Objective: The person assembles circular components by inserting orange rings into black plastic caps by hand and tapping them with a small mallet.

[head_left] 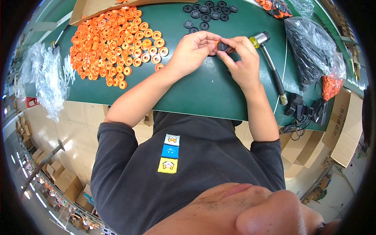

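Over the green table, both my hands meet around a small round black cap with an orange part (222, 46). The fingertips of my left hand (197, 49) pinch its orange side. From the other side, the thumb and fingers of my right hand (243, 58) grip the black side. A large heap of orange plastic rings (105, 45) covers the table to the left of my hands. Beyond them lie several loose black round caps (205, 17). A mallet (270, 64) with a black grip and a metal-and-yellow head rests just right of my right hand.
A clear bag of black parts (311, 55) stands at the right, with an orange bag (332, 87) beside it. Black adapters and cables (299, 111) lie by the front right edge. Clear plastic film (51, 78) hangs off the left side. Cardboard boxes (340, 127) stand below right.
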A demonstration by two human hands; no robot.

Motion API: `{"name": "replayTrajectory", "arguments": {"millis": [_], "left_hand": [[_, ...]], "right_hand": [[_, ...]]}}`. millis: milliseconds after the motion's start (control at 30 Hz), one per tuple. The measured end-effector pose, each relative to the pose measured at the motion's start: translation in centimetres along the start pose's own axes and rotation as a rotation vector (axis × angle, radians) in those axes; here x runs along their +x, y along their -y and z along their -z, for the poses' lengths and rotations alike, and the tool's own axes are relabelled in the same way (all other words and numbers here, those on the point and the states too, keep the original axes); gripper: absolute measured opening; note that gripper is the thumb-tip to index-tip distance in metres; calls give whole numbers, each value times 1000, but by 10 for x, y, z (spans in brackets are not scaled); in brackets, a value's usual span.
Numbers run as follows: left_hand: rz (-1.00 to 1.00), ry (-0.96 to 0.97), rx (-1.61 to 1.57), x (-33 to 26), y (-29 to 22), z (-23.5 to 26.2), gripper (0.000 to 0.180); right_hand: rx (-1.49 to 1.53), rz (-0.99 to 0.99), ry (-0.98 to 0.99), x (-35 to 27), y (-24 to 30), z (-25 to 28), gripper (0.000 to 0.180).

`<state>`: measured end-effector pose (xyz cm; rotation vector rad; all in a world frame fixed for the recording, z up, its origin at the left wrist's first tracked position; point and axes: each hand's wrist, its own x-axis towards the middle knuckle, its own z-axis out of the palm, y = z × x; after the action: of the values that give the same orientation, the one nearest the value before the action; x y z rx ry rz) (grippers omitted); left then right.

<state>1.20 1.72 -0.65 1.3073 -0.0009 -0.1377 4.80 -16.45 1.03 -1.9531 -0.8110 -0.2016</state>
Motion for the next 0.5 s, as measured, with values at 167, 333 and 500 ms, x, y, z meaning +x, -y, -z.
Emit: {"name": "replayTrajectory", "arguments": {"millis": [167, 333, 500], "left_hand": [[46, 14, 81, -1, -1, 1, 26], [59, -9, 104, 0, 2, 0, 27], [49, -27, 105, -2, -3, -4, 27]], "right_hand": [[-27, 6, 6, 0, 2, -1, 32], [-21, -4, -9, -2, 3, -2, 31], [-31, -6, 21, -2, 2, 2, 30]]}}
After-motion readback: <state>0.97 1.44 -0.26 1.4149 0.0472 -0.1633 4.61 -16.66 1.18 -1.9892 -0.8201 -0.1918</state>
